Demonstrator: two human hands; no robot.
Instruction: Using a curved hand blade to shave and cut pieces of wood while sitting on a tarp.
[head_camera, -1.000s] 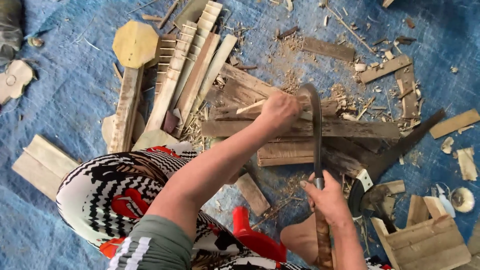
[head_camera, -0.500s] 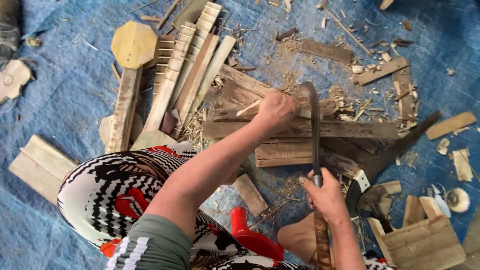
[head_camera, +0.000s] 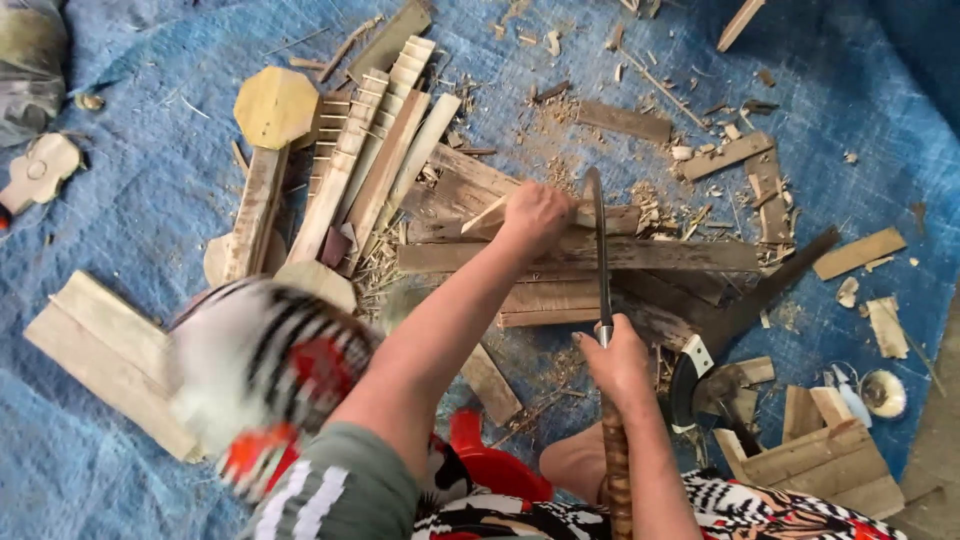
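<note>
On the blue tarp, the left hand clamps a thin wood strip while the right hand, clenched round the long knife, should, I'd say, shave away from those fingers.

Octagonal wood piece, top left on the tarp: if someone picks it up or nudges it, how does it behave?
The octagonal wood piece looks flat and thin, so probably stiff and light. It lies partly across a plank, so a nudge may rock or slide it. Its flat faces make rolling unlikely. The left hand and right hand are busy elsewhere.

Wooden planks lie on the tarp, slats to their left, hatchet right.
</note>
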